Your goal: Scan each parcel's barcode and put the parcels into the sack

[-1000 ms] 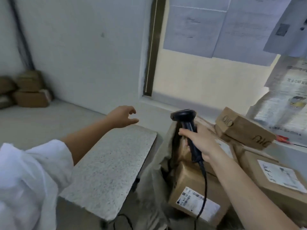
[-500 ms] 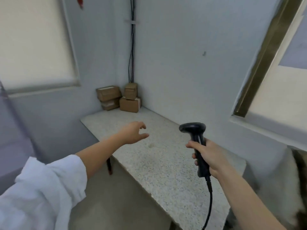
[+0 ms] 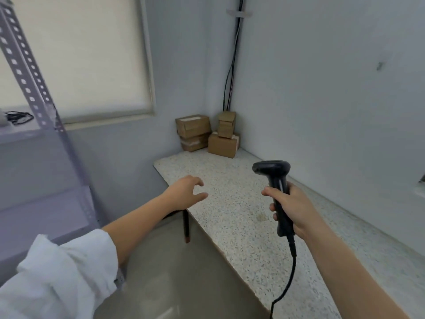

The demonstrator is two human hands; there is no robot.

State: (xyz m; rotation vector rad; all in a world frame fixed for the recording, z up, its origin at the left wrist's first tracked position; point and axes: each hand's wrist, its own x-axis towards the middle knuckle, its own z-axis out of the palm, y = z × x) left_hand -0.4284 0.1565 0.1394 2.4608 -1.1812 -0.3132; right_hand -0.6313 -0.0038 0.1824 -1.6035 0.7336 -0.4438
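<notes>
Several brown cardboard parcels (image 3: 208, 133) are stacked in the far corner of a speckled stone table (image 3: 241, 203). My right hand (image 3: 292, 203) grips the handle of a black corded barcode scanner (image 3: 276, 180), held upright above the table with its head facing left. My left hand (image 3: 186, 194) reaches forward over the table's left edge with loosely curled fingers and holds nothing. It is well short of the parcels. No sack is in view.
A grey perforated metal shelf upright (image 3: 34, 88) stands at the left, with a shelf board behind it. A covered window (image 3: 80, 54) fills the left wall. Cables (image 3: 232, 65) run down the corner above the parcels. A dark table leg (image 3: 185, 226) stands on the grey floor.
My view has swung left, away from the sack and its parcels, toward the table's far corner. Both hands moved along with it, and the stacked parcels now sit nearer the centre.
</notes>
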